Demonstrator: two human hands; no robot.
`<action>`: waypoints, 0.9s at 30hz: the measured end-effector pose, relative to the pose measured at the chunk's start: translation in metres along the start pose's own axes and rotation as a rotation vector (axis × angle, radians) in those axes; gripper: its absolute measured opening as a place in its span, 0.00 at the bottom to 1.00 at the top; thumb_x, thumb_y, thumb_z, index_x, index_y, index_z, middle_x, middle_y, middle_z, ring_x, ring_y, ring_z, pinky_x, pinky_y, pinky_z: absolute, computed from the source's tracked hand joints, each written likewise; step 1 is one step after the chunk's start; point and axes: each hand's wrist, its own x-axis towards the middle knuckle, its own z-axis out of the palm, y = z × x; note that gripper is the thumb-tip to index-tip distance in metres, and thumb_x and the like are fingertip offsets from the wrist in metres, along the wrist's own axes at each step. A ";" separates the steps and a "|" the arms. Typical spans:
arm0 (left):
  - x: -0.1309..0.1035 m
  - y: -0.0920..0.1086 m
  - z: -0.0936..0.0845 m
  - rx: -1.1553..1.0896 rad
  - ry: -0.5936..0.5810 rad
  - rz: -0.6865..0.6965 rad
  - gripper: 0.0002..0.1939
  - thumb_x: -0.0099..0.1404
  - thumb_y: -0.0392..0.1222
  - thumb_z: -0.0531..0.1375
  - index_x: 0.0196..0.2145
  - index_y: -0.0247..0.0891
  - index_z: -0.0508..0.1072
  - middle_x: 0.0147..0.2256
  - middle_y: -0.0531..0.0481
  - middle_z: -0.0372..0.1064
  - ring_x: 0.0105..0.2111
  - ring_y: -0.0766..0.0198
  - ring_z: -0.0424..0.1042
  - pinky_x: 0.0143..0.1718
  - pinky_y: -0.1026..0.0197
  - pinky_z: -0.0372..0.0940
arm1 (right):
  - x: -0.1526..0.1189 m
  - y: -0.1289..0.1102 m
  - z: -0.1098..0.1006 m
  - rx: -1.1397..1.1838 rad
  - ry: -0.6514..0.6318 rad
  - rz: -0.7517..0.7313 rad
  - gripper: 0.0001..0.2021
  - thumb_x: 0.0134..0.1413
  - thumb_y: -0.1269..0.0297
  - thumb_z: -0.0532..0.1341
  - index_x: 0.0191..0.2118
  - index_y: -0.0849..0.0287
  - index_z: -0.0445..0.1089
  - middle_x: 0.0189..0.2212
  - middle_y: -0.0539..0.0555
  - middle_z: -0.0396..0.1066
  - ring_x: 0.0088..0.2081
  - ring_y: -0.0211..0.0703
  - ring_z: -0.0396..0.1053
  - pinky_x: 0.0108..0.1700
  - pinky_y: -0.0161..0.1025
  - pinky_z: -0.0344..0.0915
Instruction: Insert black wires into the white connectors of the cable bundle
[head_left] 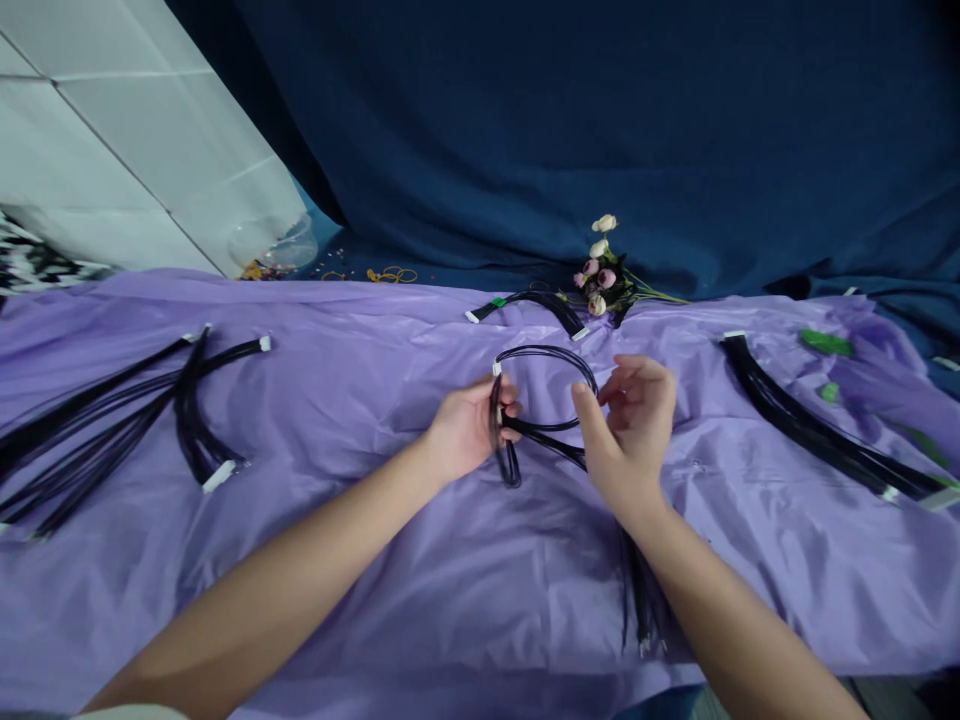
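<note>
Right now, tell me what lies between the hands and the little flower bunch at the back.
In the head view, a short curved black cable with white connectors lies on the purple sheet between the hands' looped cable and the flower bunch.

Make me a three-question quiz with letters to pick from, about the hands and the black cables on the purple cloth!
1. Where are the flowers?
A. behind the hands
B. far left
C. under the cloth

2. What colour is the cloth?
A. green
B. purple
C. red

3. What is the left hand doing?
A. lying flat
B. pointing
C. gripping a looped cable

Answers: 1 A, they lie at the cloth's far edge. 2 B, it is purple everywhere. 3 C, its fingers close round the cable, while the right hand stays open at the loop.
</note>
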 end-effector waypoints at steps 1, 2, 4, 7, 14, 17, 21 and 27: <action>0.000 0.001 -0.001 -0.003 -0.039 -0.015 0.03 0.61 0.33 0.53 0.29 0.35 0.64 0.24 0.54 0.57 0.23 0.68 0.63 0.18 0.66 0.56 | 0.004 0.002 -0.002 -0.019 -0.064 0.037 0.15 0.53 0.60 0.62 0.46 0.55 0.63 0.36 0.53 0.63 0.32 0.38 0.61 0.36 0.38 0.62; 0.000 0.001 -0.002 -0.004 -0.068 -0.029 0.02 0.60 0.33 0.53 0.29 0.35 0.64 0.25 0.53 0.57 0.23 0.68 0.63 0.18 0.67 0.55 | 0.008 0.004 -0.004 -0.030 -0.158 0.084 0.12 0.55 0.59 0.61 0.43 0.56 0.65 0.34 0.53 0.64 0.30 0.38 0.61 0.34 0.37 0.62; 0.001 0.001 -0.004 0.009 -0.078 -0.043 0.01 0.59 0.33 0.54 0.30 0.34 0.64 0.26 0.52 0.58 0.25 0.68 0.64 0.17 0.68 0.54 | 0.016 0.006 -0.008 -0.029 -0.347 0.188 0.12 0.58 0.55 0.56 0.35 0.58 0.68 0.26 0.51 0.65 0.25 0.36 0.61 0.27 0.35 0.59; 0.002 0.001 -0.007 0.043 -0.061 -0.041 0.01 0.57 0.33 0.55 0.30 0.34 0.65 0.26 0.52 0.58 0.24 0.68 0.63 0.15 0.69 0.52 | 0.022 0.003 -0.012 0.118 -0.463 0.335 0.17 0.58 0.51 0.56 0.28 0.59 0.69 0.20 0.49 0.63 0.19 0.32 0.56 0.20 0.32 0.52; 0.000 -0.002 -0.011 0.070 -0.187 -0.085 0.01 0.57 0.34 0.53 0.29 0.35 0.64 0.26 0.53 0.53 0.23 0.69 0.60 0.18 0.67 0.60 | 0.029 -0.007 -0.016 0.685 -0.547 0.682 0.14 0.51 0.51 0.64 0.33 0.57 0.66 0.17 0.41 0.51 0.15 0.26 0.45 0.17 0.29 0.47; -0.003 -0.003 -0.007 0.136 -0.123 -0.066 0.02 0.59 0.35 0.52 0.29 0.36 0.63 0.25 0.54 0.50 0.21 0.70 0.59 0.16 0.68 0.59 | 0.035 -0.001 -0.015 0.705 -0.506 0.731 0.13 0.51 0.52 0.63 0.33 0.57 0.65 0.17 0.41 0.49 0.15 0.26 0.43 0.17 0.27 0.45; -0.007 -0.002 -0.001 0.150 -0.156 -0.098 0.04 0.59 0.35 0.53 0.27 0.37 0.60 0.25 0.55 0.48 0.19 0.71 0.56 0.14 0.70 0.54 | 0.037 0.013 -0.008 0.639 -0.442 0.835 0.14 0.49 0.53 0.64 0.33 0.57 0.65 0.18 0.40 0.50 0.14 0.24 0.42 0.15 0.26 0.45; -0.012 -0.003 0.004 0.131 -0.162 -0.117 0.04 0.59 0.33 0.53 0.27 0.37 0.60 0.26 0.54 0.49 0.20 0.72 0.56 0.15 0.72 0.54 | 0.035 0.027 0.005 0.544 -0.381 0.947 0.14 0.47 0.54 0.64 0.32 0.57 0.62 0.18 0.39 0.53 0.13 0.24 0.42 0.14 0.26 0.48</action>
